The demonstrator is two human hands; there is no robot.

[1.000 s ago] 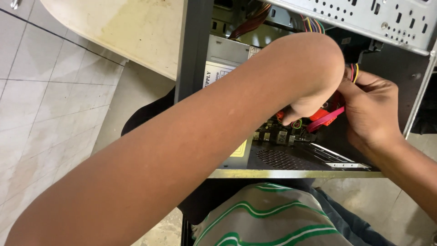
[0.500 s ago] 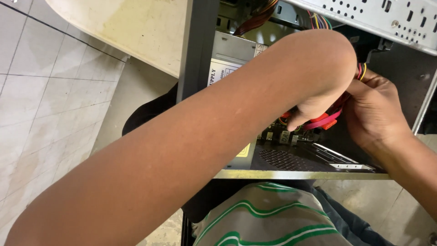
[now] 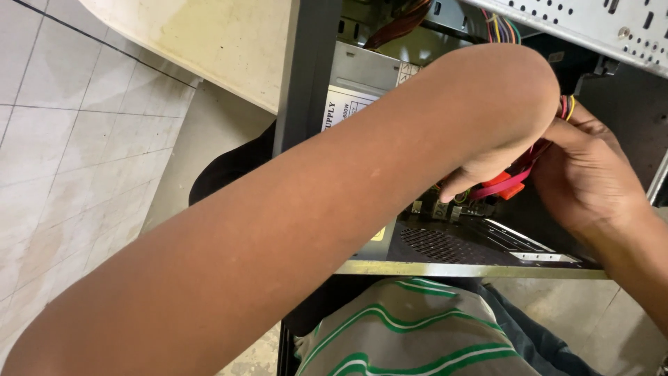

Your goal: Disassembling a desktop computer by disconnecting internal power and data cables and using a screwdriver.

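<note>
The flat red cable lay inside the open computer case, low in the middle of it, just above the board with its small connectors. Its long axis ran on a slant, from lower left up to the right, and the upper end went out of sight between the two hands. The left hand came over it from above, with the wrist bent down; one finger pointed down to the left end of the cable, but the other fingers were hidden under the hand, so I could not tell if they were pinching it. The right hand was on the right side of the cable, touching the left hand, and its fingers were curled around a small bundle of coloured wires; whether they also held the red cable I could not tell. Both hands were close, the left one nearer to the free end. I counted one red cable, one bundle, two hands, one case, and one grey power supply box behind the forearm.
</note>
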